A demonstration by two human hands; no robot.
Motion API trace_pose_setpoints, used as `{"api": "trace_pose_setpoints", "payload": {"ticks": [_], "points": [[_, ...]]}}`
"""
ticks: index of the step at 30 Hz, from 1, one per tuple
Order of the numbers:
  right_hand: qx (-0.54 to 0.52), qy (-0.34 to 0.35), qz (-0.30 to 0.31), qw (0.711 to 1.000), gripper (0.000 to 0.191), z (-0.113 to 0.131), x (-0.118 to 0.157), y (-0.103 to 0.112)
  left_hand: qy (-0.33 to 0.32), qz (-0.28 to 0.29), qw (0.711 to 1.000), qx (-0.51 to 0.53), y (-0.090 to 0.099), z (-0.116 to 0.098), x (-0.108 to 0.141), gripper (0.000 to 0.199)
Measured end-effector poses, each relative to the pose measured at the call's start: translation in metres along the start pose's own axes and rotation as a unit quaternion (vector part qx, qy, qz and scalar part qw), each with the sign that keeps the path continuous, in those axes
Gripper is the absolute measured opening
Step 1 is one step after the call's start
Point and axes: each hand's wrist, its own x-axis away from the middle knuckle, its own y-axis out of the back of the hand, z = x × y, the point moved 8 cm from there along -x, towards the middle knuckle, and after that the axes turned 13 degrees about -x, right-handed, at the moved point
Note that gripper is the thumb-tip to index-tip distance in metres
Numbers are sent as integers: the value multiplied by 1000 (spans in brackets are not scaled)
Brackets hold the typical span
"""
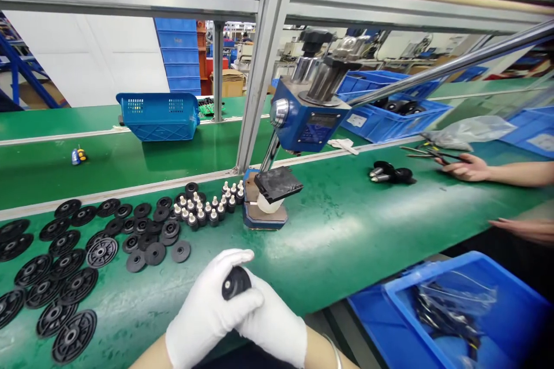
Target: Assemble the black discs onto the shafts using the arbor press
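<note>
Left hand snug around black disc

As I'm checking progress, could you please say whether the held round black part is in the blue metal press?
Out: the white-gloved left hand holds the part apart from the press.

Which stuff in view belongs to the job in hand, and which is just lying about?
Likely the job:
- black round part, in the left hand; right hand alongside
- loose black discs
- white-tipped pieces, grouped beside the blue press
- blue press itself

Probably just lying about:
- teal basket
- small blue and yellow items
- white cloth behind the press
</note>
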Motion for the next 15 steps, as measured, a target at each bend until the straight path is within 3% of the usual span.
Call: {"api": "trace_pose_setpoints", "payload": {"ticks": [2,5,9,12,15], "points": [[-24,-34,-25,999,34,2,7,11,-2,2,1000,0,6,0,-2,33],[-51,-78,-105,990,30,17,15,44,-4,4,1000,26,12,-3,-11,24],[85,8,-193,977,27,86,9,95,-99,-6,995,-7,13,-38,-48,38],[229,86,-234,941,20,140,-7,120,-212,-60,971,-96,10,-78,-85,49],[321,100,-263,904,21,162,-31,137,-228,-97,954,-168,0,-95,-124,45]]}}
